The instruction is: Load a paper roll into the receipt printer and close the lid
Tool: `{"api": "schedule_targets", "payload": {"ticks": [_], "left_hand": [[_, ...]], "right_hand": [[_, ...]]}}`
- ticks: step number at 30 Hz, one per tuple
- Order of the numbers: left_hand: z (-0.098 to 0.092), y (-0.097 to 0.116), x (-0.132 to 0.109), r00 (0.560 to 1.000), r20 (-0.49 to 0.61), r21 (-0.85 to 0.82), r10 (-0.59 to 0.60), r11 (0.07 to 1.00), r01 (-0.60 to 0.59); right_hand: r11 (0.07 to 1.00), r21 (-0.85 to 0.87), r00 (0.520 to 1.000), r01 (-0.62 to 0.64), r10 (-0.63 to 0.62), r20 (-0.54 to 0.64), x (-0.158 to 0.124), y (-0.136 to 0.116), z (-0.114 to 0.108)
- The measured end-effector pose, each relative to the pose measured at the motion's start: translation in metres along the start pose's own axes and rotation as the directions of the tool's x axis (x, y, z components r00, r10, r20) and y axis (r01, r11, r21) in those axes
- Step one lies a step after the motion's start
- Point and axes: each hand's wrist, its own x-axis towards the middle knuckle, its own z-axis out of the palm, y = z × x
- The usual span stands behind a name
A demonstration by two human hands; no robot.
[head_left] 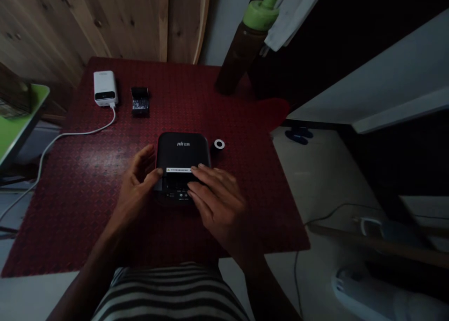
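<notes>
A black label printer (182, 152) with white lettering and a white warning strip lies flat on the table before me. My left hand (137, 180) is at its left side, thumb touching the edge and fingers loosely bent and apart; that hand is open. Across the right front part of the printer lies my right hand (220, 194), open, its fingertips on the dark section below the strip. What is under those fingers is hidden. Small buttons show at the front edge. Just right of the printer stands a small black roll with a white ring end (219, 144).
A white power bank (105, 88) with a plugged cable (80, 133) sits at the back left. Beside it is a small black-and-white item (140, 102). A brown bottle with a green cap (242, 45) stands at the back on the red table cover (87, 218).
</notes>
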Motion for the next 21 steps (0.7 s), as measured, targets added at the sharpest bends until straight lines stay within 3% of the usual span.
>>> {"api": "schedule_targets", "payload": {"ticks": [5,14,17,21], "left_hand": [[0.003,-0.001,-0.005,0.998,0.053,-0.041,-0.024,0.999,0.026],[0.003,0.000,-0.010,0.999,-0.003,-0.028,-0.037,0.999,0.037],[0.001,-0.002,-0.023,0.997,-0.015,-0.076,-0.073,0.995,0.071],[-0.005,-0.005,-0.036,0.996,-0.006,-0.074,-0.093,0.993,0.093]], "right_hand": [[1.000,0.024,0.999,-0.013,0.012,0.031,-0.001,0.001,0.000],[0.993,0.112,0.999,-0.045,0.046,-0.013,-0.008,-0.001,0.004],[0.971,0.186,0.985,-0.147,0.161,-0.063,-0.021,-0.003,0.000],[0.896,0.268,0.919,-0.353,0.386,-0.082,-0.051,-0.005,0.004]]}}
